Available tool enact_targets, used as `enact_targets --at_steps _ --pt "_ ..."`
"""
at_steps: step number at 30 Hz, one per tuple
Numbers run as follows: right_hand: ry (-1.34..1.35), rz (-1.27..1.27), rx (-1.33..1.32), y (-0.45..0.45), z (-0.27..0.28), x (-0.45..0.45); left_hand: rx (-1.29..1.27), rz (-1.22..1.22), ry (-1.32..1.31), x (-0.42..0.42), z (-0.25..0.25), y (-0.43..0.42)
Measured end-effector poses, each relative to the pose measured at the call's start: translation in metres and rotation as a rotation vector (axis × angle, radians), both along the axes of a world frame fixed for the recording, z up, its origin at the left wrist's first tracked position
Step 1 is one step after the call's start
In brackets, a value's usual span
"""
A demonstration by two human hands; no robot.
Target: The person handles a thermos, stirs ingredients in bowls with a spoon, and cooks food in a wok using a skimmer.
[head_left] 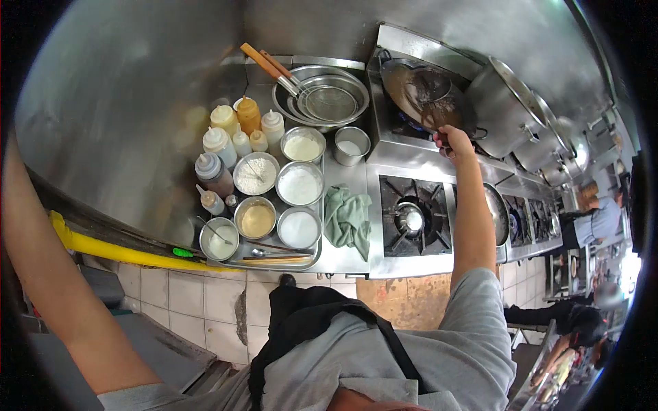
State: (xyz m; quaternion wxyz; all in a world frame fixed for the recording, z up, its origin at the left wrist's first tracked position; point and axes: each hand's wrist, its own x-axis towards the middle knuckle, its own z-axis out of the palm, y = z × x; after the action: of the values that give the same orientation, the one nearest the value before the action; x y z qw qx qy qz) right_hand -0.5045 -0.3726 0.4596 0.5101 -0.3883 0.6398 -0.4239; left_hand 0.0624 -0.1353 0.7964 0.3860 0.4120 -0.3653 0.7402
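Observation:
Up at the back burner, my right hand [452, 141] is closed around the handle of a dark, round-headed utensil [432, 85]. Its head lies inside a large wok [397, 79], whose bottom looks dark brown. Whether the head is mesh or solid cannot be made out. A small blue flame shows under the wok. My left arm [68, 294] reaches up along the left edge, and the hand itself is out of the picture.
Left of the stove, a metal tray [317, 257] bears squeeze bottles [218, 142] and bowls of powder [299, 183]. Behind are nested steel bowls [356, 85]. A green cloth [348, 219] lies beside a front burner [411, 218]. Tall pots [504, 103] stand right; people [596, 222] work beyond.

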Motion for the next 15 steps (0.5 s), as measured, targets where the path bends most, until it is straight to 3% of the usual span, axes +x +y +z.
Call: enact_targets --at_steps 1,5,7,10,11,13,15 --pt "-0.032 0.037 0.021 0.001 0.001 0.001 0.025 0.152 -0.028 -0.008 -0.007 0.000" --pt "-0.093 0.034 -0.003 0.019 0.011 0.016 0.027 0.291 -0.022 0.010 0.003 -0.004" --pt "-0.094 0.049 -0.007 0.034 0.020 0.023 -0.091 0.059 -0.022 0.008 0.006 -0.009" --pt "-0.097 0.050 -0.028 0.051 0.025 0.027 -0.018 -0.143 0.047 0.016 0.016 0.000" --pt "-0.098 0.049 -0.029 0.053 0.022 0.024 -0.018 -0.143 0.046 0.017 0.015 -0.002" --pt "-0.150 0.071 -0.052 0.059 0.017 0.019 -0.116 0.101 0.023 0.012 0.011 -0.010" --pt "-0.177 0.066 -0.060 0.067 0.015 0.016 -0.075 0.011 0.072 0.012 0.014 -0.001"
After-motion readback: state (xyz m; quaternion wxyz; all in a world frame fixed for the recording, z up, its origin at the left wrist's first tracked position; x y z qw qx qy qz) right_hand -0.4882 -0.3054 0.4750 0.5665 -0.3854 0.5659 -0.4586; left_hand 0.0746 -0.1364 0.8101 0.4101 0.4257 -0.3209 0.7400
